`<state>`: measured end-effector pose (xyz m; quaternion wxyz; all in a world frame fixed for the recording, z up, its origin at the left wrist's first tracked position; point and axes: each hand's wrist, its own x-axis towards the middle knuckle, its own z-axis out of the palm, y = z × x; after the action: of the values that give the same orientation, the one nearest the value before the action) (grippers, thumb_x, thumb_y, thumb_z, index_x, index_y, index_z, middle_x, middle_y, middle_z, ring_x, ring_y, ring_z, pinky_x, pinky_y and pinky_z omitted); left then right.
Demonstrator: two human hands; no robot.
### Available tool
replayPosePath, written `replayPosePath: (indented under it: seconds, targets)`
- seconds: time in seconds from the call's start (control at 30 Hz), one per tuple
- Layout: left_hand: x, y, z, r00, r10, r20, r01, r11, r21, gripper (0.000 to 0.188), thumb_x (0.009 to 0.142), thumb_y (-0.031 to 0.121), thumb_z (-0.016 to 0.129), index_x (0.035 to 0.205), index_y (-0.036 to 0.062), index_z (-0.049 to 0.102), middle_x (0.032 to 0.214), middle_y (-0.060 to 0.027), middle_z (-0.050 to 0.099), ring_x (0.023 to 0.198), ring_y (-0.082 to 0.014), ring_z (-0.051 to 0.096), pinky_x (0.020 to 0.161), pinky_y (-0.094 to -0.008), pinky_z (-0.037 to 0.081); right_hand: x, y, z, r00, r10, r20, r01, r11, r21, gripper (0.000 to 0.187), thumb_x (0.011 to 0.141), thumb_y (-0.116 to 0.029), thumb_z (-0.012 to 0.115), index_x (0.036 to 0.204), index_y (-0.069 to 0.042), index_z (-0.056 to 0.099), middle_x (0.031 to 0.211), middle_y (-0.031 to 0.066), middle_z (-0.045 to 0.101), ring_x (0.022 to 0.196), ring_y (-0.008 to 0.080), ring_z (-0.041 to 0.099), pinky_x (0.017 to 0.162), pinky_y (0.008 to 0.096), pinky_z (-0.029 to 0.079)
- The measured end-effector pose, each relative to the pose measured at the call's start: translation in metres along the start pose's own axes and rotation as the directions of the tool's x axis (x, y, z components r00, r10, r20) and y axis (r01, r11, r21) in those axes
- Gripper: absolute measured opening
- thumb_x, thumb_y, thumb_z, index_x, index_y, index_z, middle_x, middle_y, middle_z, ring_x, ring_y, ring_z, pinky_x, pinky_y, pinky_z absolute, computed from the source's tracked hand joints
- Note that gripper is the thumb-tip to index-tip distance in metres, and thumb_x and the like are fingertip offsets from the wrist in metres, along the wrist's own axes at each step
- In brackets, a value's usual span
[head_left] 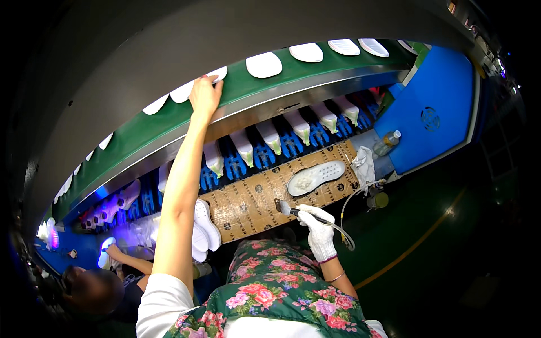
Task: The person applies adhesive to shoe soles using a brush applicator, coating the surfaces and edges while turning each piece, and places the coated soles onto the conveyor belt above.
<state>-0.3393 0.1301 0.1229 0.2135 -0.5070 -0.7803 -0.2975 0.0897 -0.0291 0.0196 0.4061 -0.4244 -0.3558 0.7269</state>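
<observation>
My bare left hand (205,97) reaches far up to the green conveyor belt, its fingers closed at the near edge of a white shoe sole (218,74). In a white knitted glove, my right hand (320,235) grips a glue brush (286,208) with a thin hose running from it. The bristles hover over the near edge of a cardboard-covered bench (248,204). Just beyond the brush lies a white sole with a wet-looking, studded inner face (316,178). A pair of white soles (207,225) rests at the cardboard's left end, beside my left forearm.
More white soles (264,65) line the green belt (236,84). Below it, light shoe uppers (269,136) hang toe-down on a blue rack. A bottle (387,143) and a white rag (364,165) sit at the right, near a blue panel (431,107). A co-worker's arm (132,258) shows at lower left.
</observation>
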Motion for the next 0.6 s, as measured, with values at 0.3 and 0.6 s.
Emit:
replayPosePath:
  seconds: [0.3, 0.6]
  targets:
    - [-0.072, -0.029, -0.100, 0.934, -0.298, 0.197, 0.296, 0.340, -0.892, 0.026, 0.098, 0.011, 0.065, 0.120, -0.0031, 0.061, 0.136, -0.0173, 0.056, 0.099, -0.0275, 0.072, 0.089, -0.0347, 0.058, 0.009, -0.028, 0.023, 0.983, -0.027, 0.183, 0.025, 1.000, 0.014, 0.020, 0.087, 0.003, 0.070, 0.106, 0.005, 0.074, 0.094, 0.0084, 0.074, 0.075, 0.0099, 0.063, 0.069, 0.0230, 0.050]
    - [-0.218, -0.044, -0.221, 0.833, -0.528, -0.169, 0.057, 0.384, -0.921, 0.022, 0.092, 0.009, 0.049, 0.113, 0.0059, 0.047, 0.131, -0.0220, 0.055, 0.121, -0.0300, 0.056, 0.106, -0.0423, 0.044, 0.015, -0.086, 0.066, 0.903, -0.058, 0.426, -0.049, 0.970, 0.237, 0.023, 0.087, 0.003, 0.065, 0.109, 0.008, 0.070, 0.110, 0.0185, 0.072, 0.096, 0.0213, 0.069, 0.083, 0.0300, 0.056]
